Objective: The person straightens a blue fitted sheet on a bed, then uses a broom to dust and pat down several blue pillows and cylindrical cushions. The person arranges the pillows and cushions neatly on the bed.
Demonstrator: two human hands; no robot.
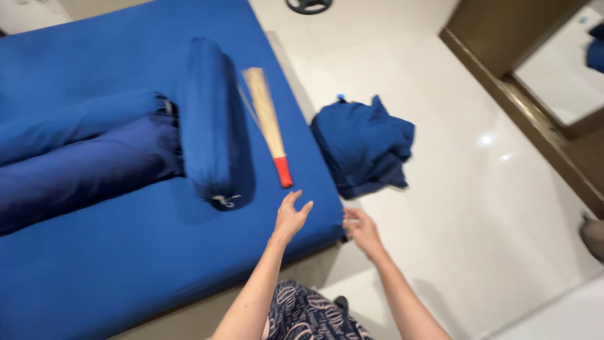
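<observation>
A mattress covered by a blue sheet (126,264) fills the left of the view. My left hand (291,216) hovers open above the sheet near its front right corner, fingers spread. My right hand (360,229) is at that corner edge, fingers curled at the sheet's hem; whether it grips the fabric is unclear. A straw broom with a red handle (270,123) lies on the sheet just beyond my left hand. A blue bolster (211,119) lies next to the broom, with two more blue bolsters (82,157) to its left.
A crumpled heap of blue cloth (363,145) lies on the white tiled floor (478,208) beside the mattress. A wooden-framed mirror (553,75) stands at the right. A dark round object (308,5) sits at the top edge.
</observation>
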